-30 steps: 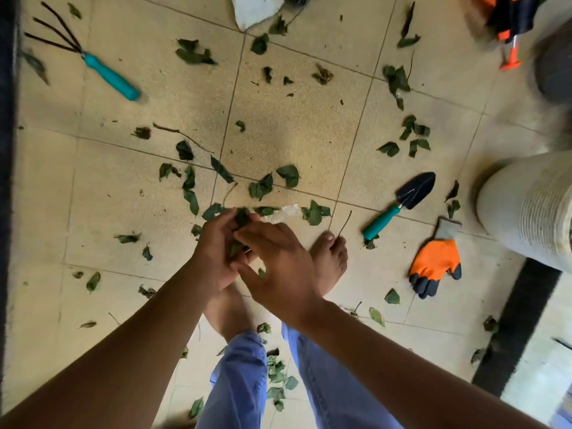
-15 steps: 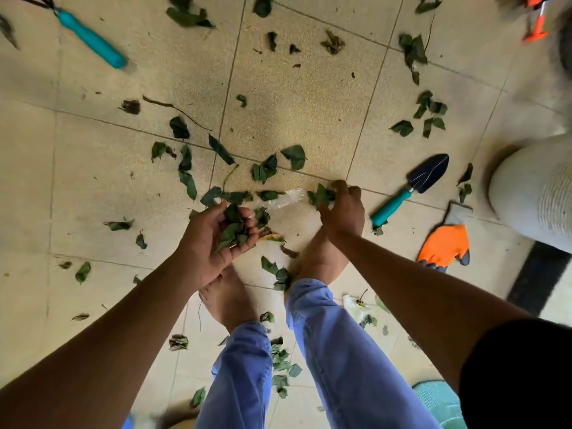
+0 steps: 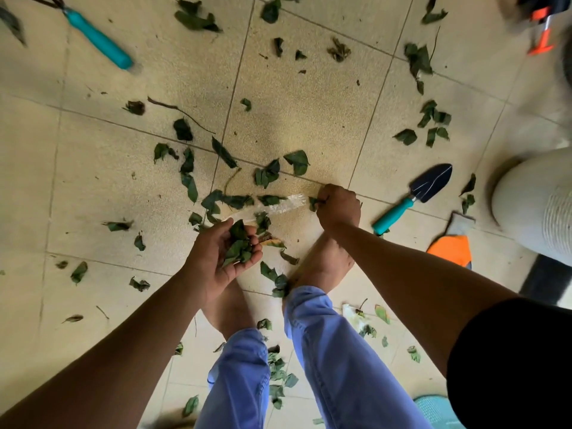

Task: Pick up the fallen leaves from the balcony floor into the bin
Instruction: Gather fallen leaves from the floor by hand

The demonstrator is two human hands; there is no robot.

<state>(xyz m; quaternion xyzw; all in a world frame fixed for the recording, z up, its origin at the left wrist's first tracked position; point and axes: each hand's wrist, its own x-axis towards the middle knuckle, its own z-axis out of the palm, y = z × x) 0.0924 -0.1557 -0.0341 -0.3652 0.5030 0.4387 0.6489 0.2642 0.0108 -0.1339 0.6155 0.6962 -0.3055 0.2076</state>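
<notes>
We look straight down at a beige tiled balcony floor (image 3: 309, 97), with our two bare feet in blue trousers (image 3: 334, 360) at the bottom centre; we place everything else from these feet. Just ahead of the left foot, our left hand (image 3: 223, 258) is turned palm up with its fingers curled round a bunch of green leaves (image 3: 240, 246). Ahead of the right foot, our right hand (image 3: 339, 205) is down at the floor, knuckles up, its fingertips pinching a single leaf (image 3: 313, 203). This leaf lies at the end of a strip of clear crinkled plastic (image 3: 278, 208) that runs leftward across the tiles between the two hands. Many more fallen leaves (image 3: 297, 162) lie scattered ahead of the feet, to both sides, and between and behind the legs. To the right of the feet lies a small trowel (image 3: 414, 196) with a dark blade and teal handle, and beyond it an orange and grey gardening glove (image 3: 452, 249) beside a pale ribbed pot (image 3: 538, 205). Far ahead and to the left lies a hand rake with a teal handle (image 3: 97, 40). Far ahead on the right is an orange tool (image 3: 541, 35), blurred. A teal woven object (image 3: 433, 410) shows at the bottom edge, right of the legs; we cannot tell what it is.
</notes>
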